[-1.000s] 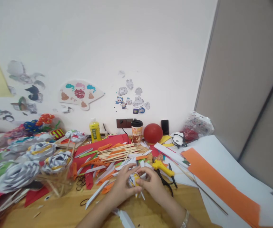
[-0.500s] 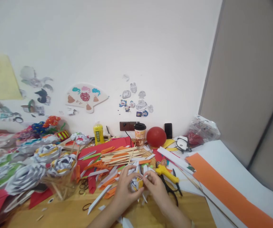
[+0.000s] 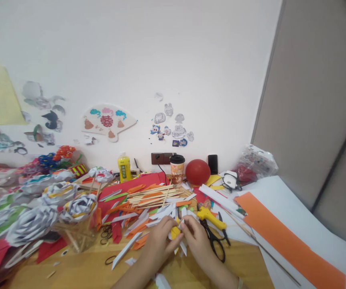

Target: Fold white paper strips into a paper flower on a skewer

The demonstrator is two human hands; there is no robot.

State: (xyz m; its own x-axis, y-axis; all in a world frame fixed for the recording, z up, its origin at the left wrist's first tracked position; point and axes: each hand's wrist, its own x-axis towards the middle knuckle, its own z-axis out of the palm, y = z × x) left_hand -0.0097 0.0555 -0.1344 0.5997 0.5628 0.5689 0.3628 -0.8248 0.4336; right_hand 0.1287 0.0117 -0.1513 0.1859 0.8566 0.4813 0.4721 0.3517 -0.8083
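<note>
Between both hands, just above the wooden table (image 3: 100,273), is a small paper flower (image 3: 175,233) in white and yellow. My left hand (image 3: 161,239) is closed around its left side, thumb across the front. The fingers of my right hand (image 3: 194,237) pinch the flower's right edge, where a white paper strip (image 3: 184,247) hangs down. Much of the flower is hidden behind my fingers. Folded white and orange paper strips (image 3: 137,230) lie around the left hand. Black scissors (image 3: 216,243) and a yellow glue gun (image 3: 210,218) rest right of my right hand.
Wooden sticks (image 3: 149,198) lie in a pile behind the hands. Finished paper roses (image 3: 34,224) stand at the left in a clear container (image 3: 78,239). A cup (image 3: 177,170), a red balloon (image 3: 197,172) and a yellow bottle (image 3: 125,168) line the wall. Orange paper (image 3: 290,241) covers the right side.
The flower has turned in my hands, so more yellow shows now. My left hand has closed further around it, its fingers nearer my right hand.
</note>
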